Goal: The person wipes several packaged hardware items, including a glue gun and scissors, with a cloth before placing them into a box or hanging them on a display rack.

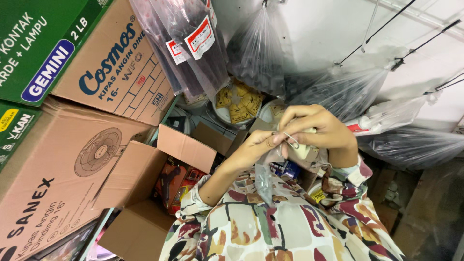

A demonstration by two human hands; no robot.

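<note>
Both hands raised near boxes: right hand [316, 130] clamped on pale plug [303, 147]; left hand [256, 145] pinches its thin wire [291, 140].

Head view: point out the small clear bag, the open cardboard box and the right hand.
small clear bag [264, 181], head view, hanging lower part.
open cardboard box [186, 147], head view, raised flap.
right hand [314, 128], head view, back of hand.

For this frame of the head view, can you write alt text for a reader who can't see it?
Two hands meet in mid-air: the right hand grips a small cream-coloured object while the left hand pinches a thin wire at it, a clear plastic bag hanging below. Around them are stacked cardboard boxes and hanging plastic bags.
</note>
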